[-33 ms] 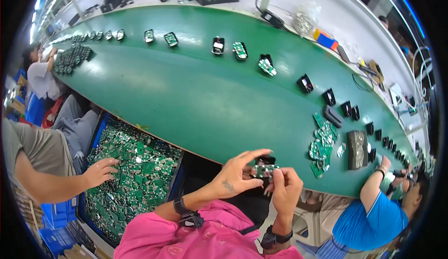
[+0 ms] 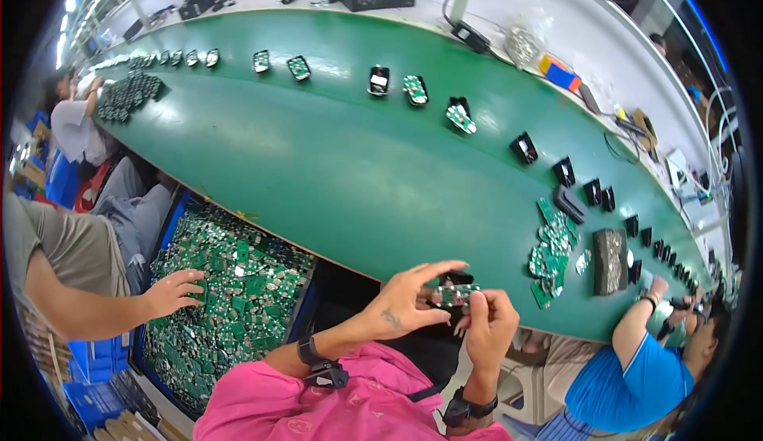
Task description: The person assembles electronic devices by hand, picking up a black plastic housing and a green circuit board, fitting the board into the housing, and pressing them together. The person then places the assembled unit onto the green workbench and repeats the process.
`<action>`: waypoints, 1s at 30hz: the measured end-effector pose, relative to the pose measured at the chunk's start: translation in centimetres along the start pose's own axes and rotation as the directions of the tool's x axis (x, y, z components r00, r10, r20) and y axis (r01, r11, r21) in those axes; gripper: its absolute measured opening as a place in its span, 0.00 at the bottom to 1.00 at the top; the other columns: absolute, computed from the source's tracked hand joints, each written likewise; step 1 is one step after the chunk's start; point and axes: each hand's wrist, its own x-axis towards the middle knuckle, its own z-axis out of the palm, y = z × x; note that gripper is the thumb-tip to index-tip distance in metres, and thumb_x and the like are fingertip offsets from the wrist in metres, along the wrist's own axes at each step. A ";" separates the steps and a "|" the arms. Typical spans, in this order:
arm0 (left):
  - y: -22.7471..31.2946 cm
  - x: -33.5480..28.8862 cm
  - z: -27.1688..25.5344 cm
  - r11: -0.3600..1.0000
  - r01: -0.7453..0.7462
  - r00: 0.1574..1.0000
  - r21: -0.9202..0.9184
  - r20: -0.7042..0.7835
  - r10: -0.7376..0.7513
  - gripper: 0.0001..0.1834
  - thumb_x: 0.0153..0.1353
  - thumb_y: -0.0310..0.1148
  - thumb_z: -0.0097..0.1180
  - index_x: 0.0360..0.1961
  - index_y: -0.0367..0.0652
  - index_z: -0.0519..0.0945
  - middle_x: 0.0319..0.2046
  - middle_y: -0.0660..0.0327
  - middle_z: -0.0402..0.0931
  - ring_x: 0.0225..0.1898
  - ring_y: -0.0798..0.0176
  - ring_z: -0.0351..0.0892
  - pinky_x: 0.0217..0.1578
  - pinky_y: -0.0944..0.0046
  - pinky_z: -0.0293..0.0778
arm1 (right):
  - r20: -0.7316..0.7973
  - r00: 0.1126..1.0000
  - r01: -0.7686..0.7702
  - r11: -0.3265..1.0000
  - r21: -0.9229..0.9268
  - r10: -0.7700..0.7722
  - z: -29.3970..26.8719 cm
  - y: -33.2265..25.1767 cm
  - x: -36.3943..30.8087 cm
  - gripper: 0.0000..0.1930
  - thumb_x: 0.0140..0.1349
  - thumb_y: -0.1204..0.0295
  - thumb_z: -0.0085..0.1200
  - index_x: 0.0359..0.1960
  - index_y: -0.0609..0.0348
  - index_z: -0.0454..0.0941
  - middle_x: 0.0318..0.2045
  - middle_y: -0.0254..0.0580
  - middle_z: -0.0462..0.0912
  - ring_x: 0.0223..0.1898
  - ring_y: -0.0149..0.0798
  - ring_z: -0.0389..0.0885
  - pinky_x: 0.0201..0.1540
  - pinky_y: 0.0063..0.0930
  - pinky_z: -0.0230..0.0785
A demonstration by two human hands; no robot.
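Just past the table's near edge, my left hand (image 2: 397, 306) holds a small black plastic case (image 2: 458, 277) between its thumb and extended index finger. A green circuit board (image 2: 455, 291) with metal parts lies at the case's near side. My right hand (image 2: 491, 322) pinches the board's right end with thumb and fingers. How far the board sits inside the case cannot be made out. My palms hide part of both pieces.
At lower left stands a crate heaped with circuit boards (image 2: 230, 314); a co-worker's hand (image 2: 173, 292) rests over it. On the green table (image 2: 318, 170) lie a board pile (image 2: 552, 254), a brownish block (image 2: 610, 262) and a curved row of black cases (image 2: 524, 147). A co-worker in blue (image 2: 628, 381) sits at right.
The whole view has shifted very slightly. My hands keep nearly the same hold on the case and the circuit board.
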 end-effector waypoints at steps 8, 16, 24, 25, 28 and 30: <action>-0.8 -0.3 1.2 0.886 -0.174 0.964 0.429 -0.112 0.243 0.35 0.58 0.26 0.63 0.68 0.47 0.70 0.52 0.49 0.75 0.44 0.56 0.81 0.41 0.63 0.79 | 0.037 0.997 -0.077 0.897 0.435 0.067 1.7 -0.9 0.2 0.04 0.67 0.77 0.58 0.37 0.66 0.77 0.24 0.34 0.79 0.18 0.21 0.70 0.17 0.13 0.58; -1.5 -0.4 1.3 0.850 -0.188 0.956 0.492 -0.106 0.273 0.31 0.61 0.27 0.61 0.67 0.50 0.71 0.55 0.48 0.74 0.47 0.48 0.82 0.45 0.57 0.80 | 0.068 0.997 -0.055 0.975 0.217 0.041 0.0 -0.1 0.8 0.10 0.67 0.74 0.59 0.27 0.65 0.77 0.17 0.33 0.77 0.14 0.22 0.70 0.16 0.16 0.57; -1.6 0.5 1.6 0.763 -0.307 0.890 0.569 -0.112 0.442 0.31 0.58 0.22 0.59 0.65 0.46 0.72 0.53 0.47 0.76 0.49 0.43 0.80 0.47 0.55 0.79 | 0.013 0.959 0.282 0.958 -0.044 -0.282 1.4 -1.1 -0.1 0.06 0.67 0.77 0.56 0.32 0.66 0.74 0.21 0.29 0.73 0.20 0.22 0.67 0.22 0.20 0.59; -1.3 0.5 1.7 0.763 -0.321 0.878 0.562 -0.127 0.462 0.31 0.57 0.21 0.59 0.65 0.45 0.73 0.52 0.48 0.77 0.48 0.44 0.80 0.47 0.56 0.79 | 0.017 0.929 0.370 0.923 -0.107 -0.371 1.2 -0.8 0.0 0.05 0.67 0.77 0.56 0.33 0.66 0.75 0.20 0.30 0.72 0.19 0.22 0.66 0.21 0.21 0.58; -0.6 0.2 1.6 0.767 -0.318 0.870 0.557 -0.149 0.469 0.29 0.58 0.20 0.60 0.63 0.44 0.75 0.52 0.51 0.77 0.39 0.58 0.82 0.38 0.64 0.80 | -0.037 0.993 0.114 0.992 0.062 -0.111 0.5 -2.2 0.2 0.05 0.67 0.76 0.57 0.34 0.67 0.77 0.20 0.34 0.73 0.17 0.24 0.67 0.20 0.22 0.58; -0.7 0.3 1.9 0.775 -0.278 0.885 0.567 -0.163 0.436 0.28 0.59 0.20 0.61 0.63 0.44 0.76 0.52 0.54 0.77 0.32 0.69 0.79 0.32 0.70 0.78 | 0.029 0.991 0.126 0.992 0.018 -0.127 -0.7 -2.1 -0.1 0.06 0.67 0.76 0.57 0.33 0.67 0.78 0.19 0.35 0.74 0.17 0.25 0.68 0.20 0.22 0.58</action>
